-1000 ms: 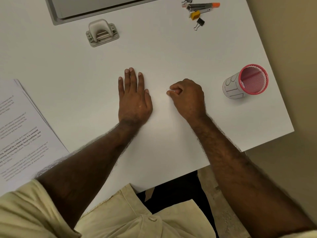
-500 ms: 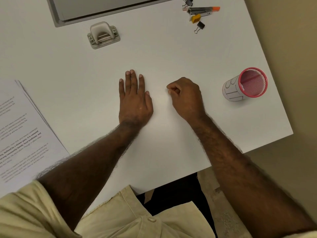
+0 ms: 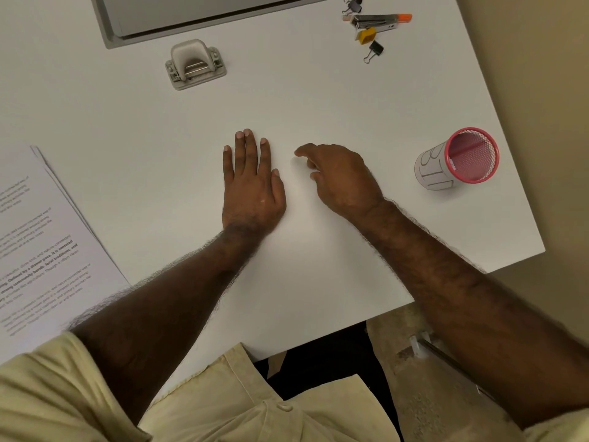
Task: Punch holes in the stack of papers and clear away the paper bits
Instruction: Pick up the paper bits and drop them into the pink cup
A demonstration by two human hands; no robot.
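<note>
Your left hand [image 3: 251, 186] lies flat, fingers released, on the white worktop [image 3: 318, 100]; right hand [image 3: 342, 177] hovers loosely uncurled, grasping nothing. Pink mesh cup [image 3: 459, 159] sits at 3 o'clock near the worktop edge.

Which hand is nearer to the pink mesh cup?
The right hand. It hangs over the table beside the pink mesh cup; the left hand lies flat, farther from it.

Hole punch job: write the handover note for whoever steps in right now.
Left hand: flat on the table, holding nothing.
Right hand: over the table beside it, fingers loosely spread, nothing visible in its grip.
Hole punch: far side of the table, untouched.
Stack of papers: at the left edge, away from the punch.
Pink mesh cup: to the right.
Done: whether the holes are punched cannot be told; no paper bits visible.
Left: check the stack for holes, clear any bits.
</note>
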